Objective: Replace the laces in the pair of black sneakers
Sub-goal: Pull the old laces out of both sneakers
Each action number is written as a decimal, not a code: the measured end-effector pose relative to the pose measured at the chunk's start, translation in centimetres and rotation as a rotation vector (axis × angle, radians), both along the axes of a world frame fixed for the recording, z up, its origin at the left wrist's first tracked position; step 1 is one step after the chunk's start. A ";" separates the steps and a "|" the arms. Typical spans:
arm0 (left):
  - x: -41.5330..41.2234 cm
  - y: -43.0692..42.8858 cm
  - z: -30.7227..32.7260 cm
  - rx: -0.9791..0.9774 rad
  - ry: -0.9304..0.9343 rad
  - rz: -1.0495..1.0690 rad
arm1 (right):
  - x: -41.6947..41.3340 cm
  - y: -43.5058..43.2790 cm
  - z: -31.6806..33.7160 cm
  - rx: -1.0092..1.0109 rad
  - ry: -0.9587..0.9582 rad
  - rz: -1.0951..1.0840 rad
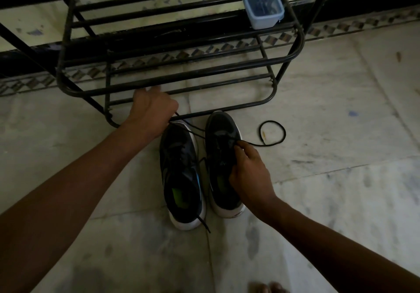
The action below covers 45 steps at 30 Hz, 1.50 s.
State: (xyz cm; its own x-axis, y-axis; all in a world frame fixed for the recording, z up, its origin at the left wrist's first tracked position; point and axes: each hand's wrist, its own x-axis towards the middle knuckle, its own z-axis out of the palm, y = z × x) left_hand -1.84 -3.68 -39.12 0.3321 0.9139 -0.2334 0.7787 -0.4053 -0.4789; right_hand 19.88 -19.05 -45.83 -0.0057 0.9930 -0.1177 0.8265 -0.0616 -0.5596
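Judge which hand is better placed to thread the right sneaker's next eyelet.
Right hand, likely: its fingers pinch the lace at that sneaker's eyelets; the left hand holds a lace end up near the rack.

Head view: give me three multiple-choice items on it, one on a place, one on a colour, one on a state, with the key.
1. Where does the lidded plastic container stand?
A. on a chair
B. on the black metal rack, at its right end
C. on a windowsill

2. What colour are the soles of the two black sneakers?
A. white
B. red
C. yellow

3. What is the right hand doing?
A. holding scissors
B. gripping the rack
C. pinching the black lace over the right-hand sneaker

Key:
1 B, the container sits on a rack shelf beside the right post.
2 A, white rims show at the heels and toes.
3 C, its fingertips close on the lace, which runs off into a loop to the right.
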 end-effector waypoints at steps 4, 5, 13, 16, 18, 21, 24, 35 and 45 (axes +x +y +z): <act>-1.6 0.3 -0.3 0.039 -0.269 0.046 | 0.0 0.0 -0.2 -0.001 0.004 -0.005; -1.6 0.3 -0.5 0.049 -0.381 0.070 | 0.0 0.0 -0.3 0.000 0.001 -0.006; 0.6 -0.3 -0.3 -0.418 -1.863 0.813 | 0.0 0.0 -0.3 0.019 0.004 -0.008; -1.1 0.1 -0.4 -0.218 -1.133 0.227 | 0.0 0.0 -0.3 0.021 0.002 -0.011; -2.2 0.3 -0.2 -0.124 -0.544 -0.026 | 0.0 0.0 -0.4 0.028 0.002 -0.013; -2.6 0.0 -0.1 -0.273 -0.470 -0.071 | 0.1 0.1 -0.5 0.035 0.010 -0.003; -1.9 -1.6 -0.5 -0.694 -0.691 0.005 | 0.8 0.3 -0.2 0.027 0.059 0.001; 3.0 -4.5 -2.4 -0.566 -0.607 -0.085 | 2.5 7.6 1.7 -0.026 0.130 0.039; 3.8 -6.2 -4.3 -0.359 -0.421 -0.256 | 1.3 10.7 1.6 -0.192 -0.010 0.236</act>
State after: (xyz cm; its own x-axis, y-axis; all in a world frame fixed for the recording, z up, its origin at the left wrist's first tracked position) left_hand 1.95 -9.86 -43.43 0.6617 0.6812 -0.3132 0.7277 -0.6840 0.0499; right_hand 21.20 -8.34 -44.19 -0.2310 0.9240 -0.3049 0.8362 0.0284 -0.5477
